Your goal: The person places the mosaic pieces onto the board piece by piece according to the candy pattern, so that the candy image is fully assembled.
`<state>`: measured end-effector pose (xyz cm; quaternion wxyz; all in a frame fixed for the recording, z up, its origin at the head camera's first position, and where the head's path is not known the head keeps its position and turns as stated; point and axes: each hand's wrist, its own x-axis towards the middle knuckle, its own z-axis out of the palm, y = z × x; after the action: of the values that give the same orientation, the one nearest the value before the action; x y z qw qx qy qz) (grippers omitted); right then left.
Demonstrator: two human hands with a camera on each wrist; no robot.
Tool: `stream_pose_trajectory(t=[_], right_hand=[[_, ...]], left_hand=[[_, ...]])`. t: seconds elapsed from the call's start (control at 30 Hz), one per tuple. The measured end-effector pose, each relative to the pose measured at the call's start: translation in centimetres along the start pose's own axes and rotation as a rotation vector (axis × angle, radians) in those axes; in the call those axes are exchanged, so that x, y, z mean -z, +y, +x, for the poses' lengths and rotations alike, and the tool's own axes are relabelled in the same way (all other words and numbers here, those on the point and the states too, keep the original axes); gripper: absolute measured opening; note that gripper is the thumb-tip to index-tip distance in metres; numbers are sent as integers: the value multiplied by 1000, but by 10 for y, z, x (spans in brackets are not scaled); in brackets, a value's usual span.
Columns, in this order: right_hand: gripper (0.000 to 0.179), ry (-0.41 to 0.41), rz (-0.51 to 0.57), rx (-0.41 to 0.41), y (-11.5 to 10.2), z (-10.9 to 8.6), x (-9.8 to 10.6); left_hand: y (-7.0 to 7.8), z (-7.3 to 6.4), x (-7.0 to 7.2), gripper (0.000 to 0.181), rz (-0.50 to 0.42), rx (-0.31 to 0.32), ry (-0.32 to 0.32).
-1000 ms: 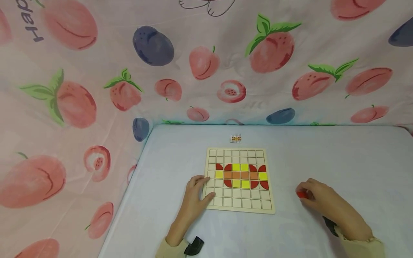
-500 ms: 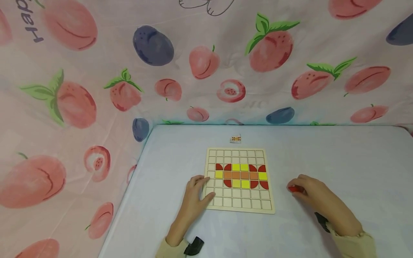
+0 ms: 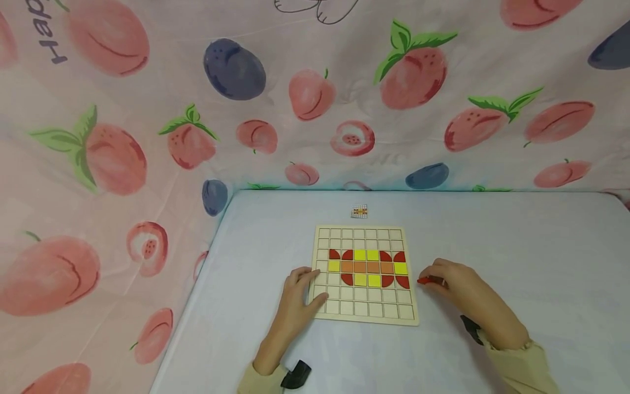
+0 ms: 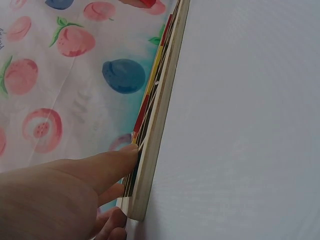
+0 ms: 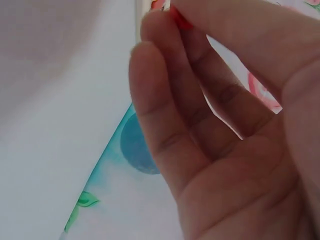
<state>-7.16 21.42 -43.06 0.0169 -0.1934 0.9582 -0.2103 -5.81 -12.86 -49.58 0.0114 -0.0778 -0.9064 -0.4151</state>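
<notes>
My left hand rests at the left edge of a square wooden grid board, thumb and index finger on its surface. In the left wrist view the thumb lies over the board's rim. On the board sits a pattern of yellow squares, orange squares and dark red quarter-circle tiles. Just off the board's right edge, my right hand pinches a small red tile between thumb and fingertips. Fingers hide most of that tile in the right wrist view.
Behind the board lies a small card printed with a gridded pattern. Pale cloth covers the table. A fruit-print curtain hangs along the back and left sides.
The right hand has moved leftward and slightly away from the body with the red tile, from well right of the board to beside its edge. My left hand stays in place.
</notes>
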Motion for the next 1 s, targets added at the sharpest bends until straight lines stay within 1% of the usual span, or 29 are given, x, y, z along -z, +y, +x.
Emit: stream_pose_trajectory(t=[0.13,0.23,0.3,0.47,0.53,0.67,0.83,0.9,1.0], right_hand=[[20,18,-12,21,-5,6,0],[21,15,3,28,-9,11,0],[21,-1,31,15,-13,15,1],[21,-55,114,-48,-24,23,-2],[20,-56,131,-47,-28,26,-4],[18,-27,137,-3,-35,32,-6],[18,27,104,88,-43,39,-10],[17,37,99,116,-47,42,-11],[17,28,111,136,-52,46,-14]], left_hand=[[1,0,0,52,0,-2,-2],[1,0,1,52,-2,2,-4],[2,0,1,52,-5,3,-5],[4,0,3,52,-11,8,-8],[4,0,3,52,-11,11,-9],[4,0,3,51,-12,13,-9],[5,0,3,52,-14,12,-8],[4,0,3,52,-15,12,-7],[4,0,2,52,-14,12,-6]])
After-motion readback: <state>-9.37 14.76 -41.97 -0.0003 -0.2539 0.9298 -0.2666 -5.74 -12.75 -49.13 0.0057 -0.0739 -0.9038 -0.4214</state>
